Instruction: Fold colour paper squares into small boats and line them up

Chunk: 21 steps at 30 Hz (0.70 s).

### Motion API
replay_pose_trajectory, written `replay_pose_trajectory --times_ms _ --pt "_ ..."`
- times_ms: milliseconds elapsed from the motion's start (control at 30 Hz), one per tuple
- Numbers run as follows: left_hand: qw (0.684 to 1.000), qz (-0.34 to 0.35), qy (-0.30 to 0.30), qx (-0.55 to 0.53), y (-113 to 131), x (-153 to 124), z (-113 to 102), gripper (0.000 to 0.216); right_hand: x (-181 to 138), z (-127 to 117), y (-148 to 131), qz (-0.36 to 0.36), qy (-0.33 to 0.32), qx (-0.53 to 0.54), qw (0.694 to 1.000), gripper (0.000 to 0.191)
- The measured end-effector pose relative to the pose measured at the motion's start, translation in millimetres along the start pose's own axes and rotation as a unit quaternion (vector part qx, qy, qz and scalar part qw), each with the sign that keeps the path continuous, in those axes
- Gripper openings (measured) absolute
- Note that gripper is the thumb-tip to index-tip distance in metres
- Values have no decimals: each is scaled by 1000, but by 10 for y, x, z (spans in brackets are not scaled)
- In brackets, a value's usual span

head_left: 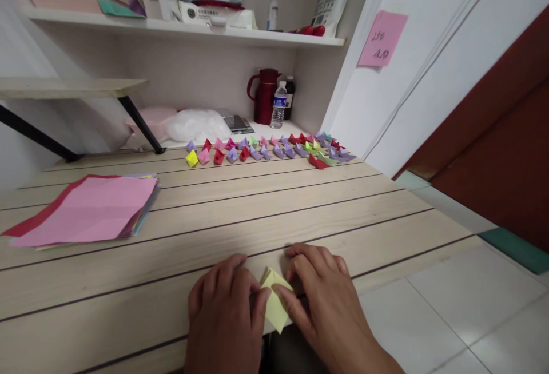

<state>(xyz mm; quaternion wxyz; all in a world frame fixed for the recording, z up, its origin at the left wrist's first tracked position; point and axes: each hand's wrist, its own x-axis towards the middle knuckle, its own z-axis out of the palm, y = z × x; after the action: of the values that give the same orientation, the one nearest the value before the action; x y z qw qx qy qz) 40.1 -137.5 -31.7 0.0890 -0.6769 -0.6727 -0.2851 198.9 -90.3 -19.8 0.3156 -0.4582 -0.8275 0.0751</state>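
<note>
A small piece of pale yellow origami paper (pixel 277 309), folded to a kite-like diamond, lies at the table's front edge. My left hand (pixel 227 305) is on its left side, fingers curled, with the thumb pressing on the paper. From the right, my right hand (pixel 323 297) bends over it, and its thumb rests on the paper near the middle. Both hands hold the paper between them. The undersides of the fingers are hidden.
A stack of coloured paper sheets (pixel 92 208), pink on top, lies at the left. Rows of small folded paper boats (pixel 266 152) line the table's back. Behind them stand a dark red jug (pixel 265 96) and a water bottle (pixel 279 105). A black shelf leg (pixel 139 122) meets the table.
</note>
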Motion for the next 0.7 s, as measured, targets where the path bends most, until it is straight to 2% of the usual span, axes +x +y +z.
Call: replay_pose_trajectory --times_ms 300,433,567,633,700 --pt "999 17 -11 42 58 26 -7 9 -6 37 18 -3 5 -37 999 8" --pt "998 41 13 56 -43 9 24 10 33 32 24 2 -4 -39 999 7" --pt "984 136 84 75 -170 -84 35 36 84 -11 25 8 -35 -32 999 5" --pt "979 161 92 82 -175 -144 26 43 100 -33 16 15 -48 -28 998 4" --pt "980 158 76 88 -145 -195 17 47 112 -45 3 22 -55 -25 998 4"
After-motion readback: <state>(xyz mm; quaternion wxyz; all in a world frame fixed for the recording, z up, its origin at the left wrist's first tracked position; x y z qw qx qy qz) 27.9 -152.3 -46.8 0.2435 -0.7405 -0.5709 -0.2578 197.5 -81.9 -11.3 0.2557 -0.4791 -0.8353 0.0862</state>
